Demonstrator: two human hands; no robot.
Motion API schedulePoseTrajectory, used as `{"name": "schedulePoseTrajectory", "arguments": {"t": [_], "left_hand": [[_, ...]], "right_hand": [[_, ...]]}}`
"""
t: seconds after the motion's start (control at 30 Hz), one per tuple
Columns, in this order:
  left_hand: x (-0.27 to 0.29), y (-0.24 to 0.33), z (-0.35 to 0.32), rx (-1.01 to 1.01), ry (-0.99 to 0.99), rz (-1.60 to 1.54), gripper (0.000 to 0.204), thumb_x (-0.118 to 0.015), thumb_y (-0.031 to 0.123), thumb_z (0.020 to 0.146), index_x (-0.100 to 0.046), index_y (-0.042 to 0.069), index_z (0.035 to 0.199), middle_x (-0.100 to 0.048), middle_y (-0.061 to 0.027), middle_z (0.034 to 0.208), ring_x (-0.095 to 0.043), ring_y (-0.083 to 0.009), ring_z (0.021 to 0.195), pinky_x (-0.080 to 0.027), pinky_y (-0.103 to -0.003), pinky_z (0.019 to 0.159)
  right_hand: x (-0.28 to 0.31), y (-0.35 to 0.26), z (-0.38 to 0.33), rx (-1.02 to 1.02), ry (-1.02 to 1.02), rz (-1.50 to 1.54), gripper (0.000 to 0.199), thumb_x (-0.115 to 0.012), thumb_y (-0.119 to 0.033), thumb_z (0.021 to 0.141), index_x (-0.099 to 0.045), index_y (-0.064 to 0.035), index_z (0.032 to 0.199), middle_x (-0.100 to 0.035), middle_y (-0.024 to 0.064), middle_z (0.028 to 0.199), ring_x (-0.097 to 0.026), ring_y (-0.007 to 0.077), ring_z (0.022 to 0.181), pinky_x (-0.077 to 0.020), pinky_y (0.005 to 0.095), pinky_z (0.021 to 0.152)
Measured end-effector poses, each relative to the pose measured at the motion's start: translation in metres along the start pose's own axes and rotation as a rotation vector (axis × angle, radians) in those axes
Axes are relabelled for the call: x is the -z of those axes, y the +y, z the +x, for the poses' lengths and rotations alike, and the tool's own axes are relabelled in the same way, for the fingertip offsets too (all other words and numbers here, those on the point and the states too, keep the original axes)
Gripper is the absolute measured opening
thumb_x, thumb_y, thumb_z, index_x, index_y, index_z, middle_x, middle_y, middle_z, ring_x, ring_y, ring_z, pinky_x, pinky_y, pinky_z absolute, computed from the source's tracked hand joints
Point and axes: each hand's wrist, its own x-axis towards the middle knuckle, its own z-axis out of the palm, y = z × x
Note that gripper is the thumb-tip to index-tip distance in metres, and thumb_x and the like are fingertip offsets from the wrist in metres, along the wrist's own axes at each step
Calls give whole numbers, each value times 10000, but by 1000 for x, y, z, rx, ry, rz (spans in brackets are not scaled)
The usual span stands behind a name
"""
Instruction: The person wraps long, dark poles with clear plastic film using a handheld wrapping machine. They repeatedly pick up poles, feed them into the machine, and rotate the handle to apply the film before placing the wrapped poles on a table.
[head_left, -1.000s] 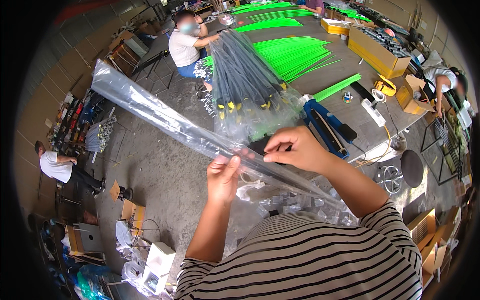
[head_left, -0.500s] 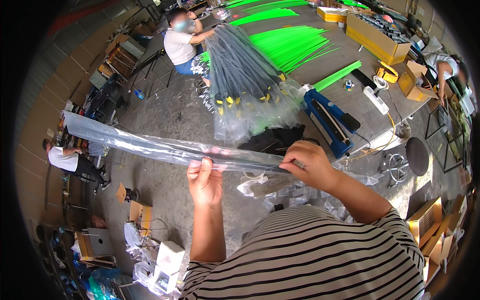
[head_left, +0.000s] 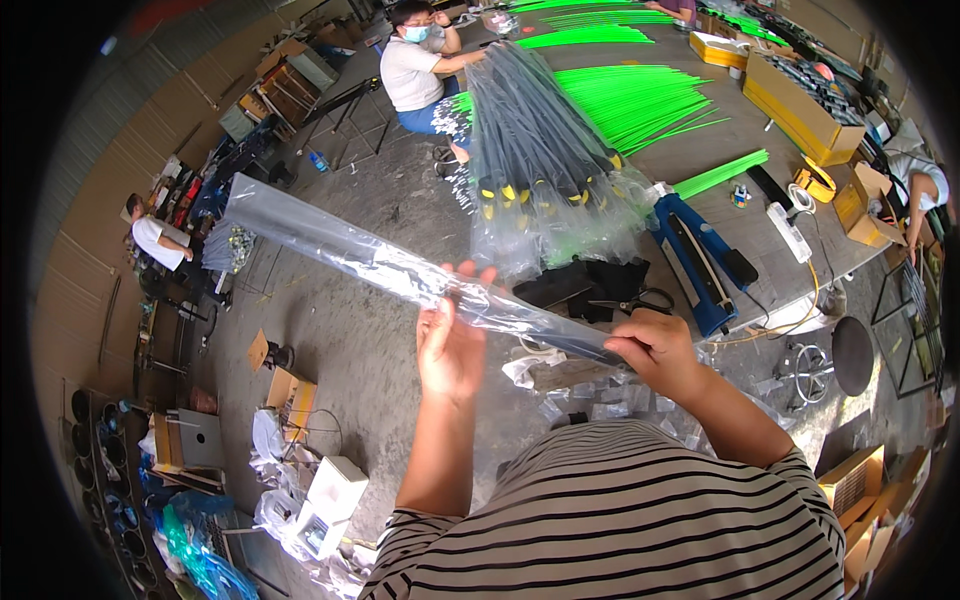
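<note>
A long, narrow clear plastic bag (head_left: pixel 345 248) slants across in front of me, its far end up and to the left. Something dark shows inside its right part, too blurred to name. My left hand (head_left: pixel 452 345) grips the bag near its middle, thumb in front and fingers behind the film. At the lower right end my right hand (head_left: pixel 662 352) pinches the bag between thumb and curled fingers. Beyond, on the table, lies a heap of long dark items in clear bags (head_left: pixel 535 150) with yellow bits near their ends. A blue impulse sealer (head_left: pixel 700 265) stands to its right.
Black-handled scissors (head_left: pixel 655 300) lie by the table's near edge. Bright green rods (head_left: pixel 640 105) spread over the tabletop. A white power strip (head_left: pixel 790 232) and a yellow carton (head_left: pixel 805 110) are at the right. A masked co-worker (head_left: pixel 415 75) sits across. A stool (head_left: pixel 852 357) stands right.
The bag has tilted more steeply, its right end lower. Both hands have shifted right in the picture, the right one also downward. The whole view has turned a little leftward.
</note>
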Motion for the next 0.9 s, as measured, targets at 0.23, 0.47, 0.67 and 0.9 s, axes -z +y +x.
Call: {"name": "schedulePoseTrajectory", "arguments": {"t": [0.23, 0.47, 0.67, 0.9], "left_hand": [[40, 29, 25, -59, 198, 19, 119, -577, 135, 814, -555, 52, 896, -595, -45, 885, -571, -194, 807, -465, -381, 803], [51, 53, 42, -101, 384, -38, 128, -610, 153, 795, -576, 71, 888, -599, -20, 822, -569, -149, 784, -470, -322, 752], [67, 70, 55, -143, 425, -189, 184, -635, 123, 770, -552, 49, 916, -582, -35, 870, -554, -167, 826, -459, -324, 786], [95, 114, 82, -195, 465, -141, 186, -599, 177, 801, -558, 37, 916, -591, -70, 879, -568, -182, 836, -481, -306, 802]], "right_hand": [[4, 11, -13, -149, -59, 88, 92, -641, -61, 727, -573, 0, 717, -512, 77, 595, -471, 191, 503, -365, 271, 463], [7, 19, -20, -100, 19, -113, 80, -611, -36, 740, -547, 7, 717, -507, 98, 593, -465, 221, 505, -371, 288, 470], [9, 22, -23, -173, -19, -44, 94, -611, -48, 749, -550, 20, 727, -522, 116, 612, -475, 223, 504, -373, 285, 467], [23, 31, -35, -373, -90, -30, 116, -596, -77, 778, -561, 19, 723, -497, 101, 572, -432, 157, 488, -357, 266, 461]]}}
